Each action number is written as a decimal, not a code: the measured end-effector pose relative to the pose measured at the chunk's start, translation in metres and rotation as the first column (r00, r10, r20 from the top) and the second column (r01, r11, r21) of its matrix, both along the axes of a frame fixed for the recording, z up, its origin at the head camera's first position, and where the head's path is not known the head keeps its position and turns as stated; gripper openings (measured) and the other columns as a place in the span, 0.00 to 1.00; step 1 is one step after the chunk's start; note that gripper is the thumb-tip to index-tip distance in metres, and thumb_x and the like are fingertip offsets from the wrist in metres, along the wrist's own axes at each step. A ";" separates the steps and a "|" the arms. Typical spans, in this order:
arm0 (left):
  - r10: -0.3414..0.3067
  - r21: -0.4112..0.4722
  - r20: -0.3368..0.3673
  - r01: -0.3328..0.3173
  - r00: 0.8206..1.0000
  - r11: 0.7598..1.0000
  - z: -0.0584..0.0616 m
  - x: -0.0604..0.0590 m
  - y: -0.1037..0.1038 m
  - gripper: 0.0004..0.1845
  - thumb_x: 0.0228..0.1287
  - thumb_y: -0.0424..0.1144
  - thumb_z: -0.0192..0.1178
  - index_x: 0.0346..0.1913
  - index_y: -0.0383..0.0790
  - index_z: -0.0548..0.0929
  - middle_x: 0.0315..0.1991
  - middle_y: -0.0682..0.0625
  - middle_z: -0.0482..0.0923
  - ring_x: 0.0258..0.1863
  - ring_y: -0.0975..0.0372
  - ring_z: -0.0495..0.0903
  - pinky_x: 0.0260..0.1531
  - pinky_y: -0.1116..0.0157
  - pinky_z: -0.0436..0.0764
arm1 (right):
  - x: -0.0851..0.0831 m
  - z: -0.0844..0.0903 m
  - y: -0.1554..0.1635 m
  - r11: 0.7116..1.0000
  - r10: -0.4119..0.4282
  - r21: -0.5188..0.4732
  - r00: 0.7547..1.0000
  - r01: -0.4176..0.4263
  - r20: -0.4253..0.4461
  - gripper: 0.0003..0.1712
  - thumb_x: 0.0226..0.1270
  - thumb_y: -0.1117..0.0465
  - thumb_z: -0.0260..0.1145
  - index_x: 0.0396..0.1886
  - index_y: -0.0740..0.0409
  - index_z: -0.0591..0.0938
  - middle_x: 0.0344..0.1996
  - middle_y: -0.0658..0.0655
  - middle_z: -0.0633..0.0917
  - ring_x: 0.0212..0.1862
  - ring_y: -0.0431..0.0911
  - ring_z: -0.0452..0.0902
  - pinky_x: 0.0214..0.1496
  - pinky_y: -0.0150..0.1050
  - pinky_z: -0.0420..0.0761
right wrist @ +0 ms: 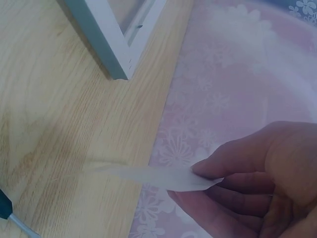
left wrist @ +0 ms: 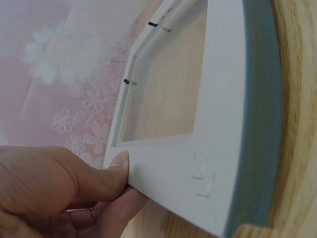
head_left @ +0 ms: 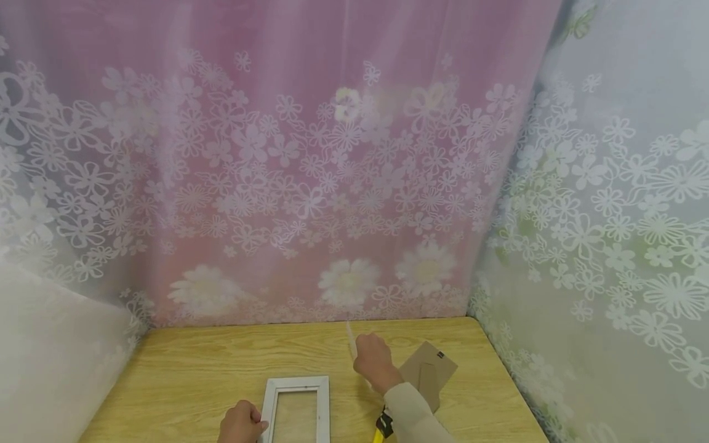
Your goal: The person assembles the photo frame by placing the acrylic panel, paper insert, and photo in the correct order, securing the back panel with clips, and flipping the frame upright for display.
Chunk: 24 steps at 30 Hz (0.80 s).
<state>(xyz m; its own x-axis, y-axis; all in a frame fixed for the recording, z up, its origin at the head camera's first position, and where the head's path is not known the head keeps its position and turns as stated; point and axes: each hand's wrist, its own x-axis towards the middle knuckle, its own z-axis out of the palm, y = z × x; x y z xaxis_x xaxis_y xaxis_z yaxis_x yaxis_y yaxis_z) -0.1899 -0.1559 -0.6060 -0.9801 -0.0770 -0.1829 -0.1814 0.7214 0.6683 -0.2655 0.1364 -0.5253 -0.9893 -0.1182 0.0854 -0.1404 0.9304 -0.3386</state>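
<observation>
A white picture frame (head_left: 296,384) lies on the wooden table, its back face up, with a clear pane inside and small metal tabs along the inner edge. My left hand (head_left: 241,422) pinches the frame's edge; in the left wrist view the thumb is on top and fingers are beneath. Right of the frame, my right hand (head_left: 374,362) is raised over the table. Between its thumb and fingers it pinches a thin, whitish, translucent sheet (right wrist: 163,177), seen nearly edge-on in the right wrist view.
A brown backing board (head_left: 412,369) with a stand leg lies right of the frame, partly behind my right forearm. A yellow-and-black tool (head_left: 382,424) sits near that sleeve. In the right wrist view, a dark green handle (right wrist: 5,205) with a metal shaft shows. Flowered curtains (head_left: 332,184) surround the table.
</observation>
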 end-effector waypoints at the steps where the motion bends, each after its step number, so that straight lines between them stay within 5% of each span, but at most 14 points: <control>1: 0.002 -0.002 -0.004 -0.002 1.000 1.000 0.000 0.000 0.000 0.12 0.55 0.30 0.74 0.26 0.36 0.78 0.22 0.49 0.76 0.25 0.59 0.74 0.28 0.63 0.72 | 0.001 0.000 0.000 1.000 0.002 -0.011 1.000 -0.002 0.006 0.24 0.56 0.80 0.65 0.15 0.52 0.65 0.16 0.47 0.58 0.19 0.41 0.51 0.18 0.34 0.55; 13: 0.015 0.025 0.035 -0.016 0.999 1.000 -0.003 -0.001 0.000 0.11 0.56 0.30 0.74 0.28 0.35 0.80 0.23 0.49 0.77 0.26 0.59 0.76 0.28 0.63 0.74 | 0.017 0.003 -0.003 0.993 0.043 -0.114 0.999 -0.042 0.009 0.32 0.54 0.82 0.59 0.17 0.45 0.52 0.17 0.44 0.49 0.20 0.38 0.44 0.18 0.32 0.48; 24: 0.012 0.014 0.016 -0.012 1.000 1.000 -0.005 -0.002 -0.001 0.11 0.55 0.30 0.74 0.28 0.34 0.80 0.25 0.48 0.78 0.27 0.58 0.76 0.29 0.61 0.75 | 0.028 0.007 -0.006 0.992 0.064 -0.103 0.998 -0.066 -0.023 0.34 0.50 0.83 0.57 0.18 0.44 0.49 0.16 0.42 0.45 0.20 0.36 0.38 0.18 0.32 0.44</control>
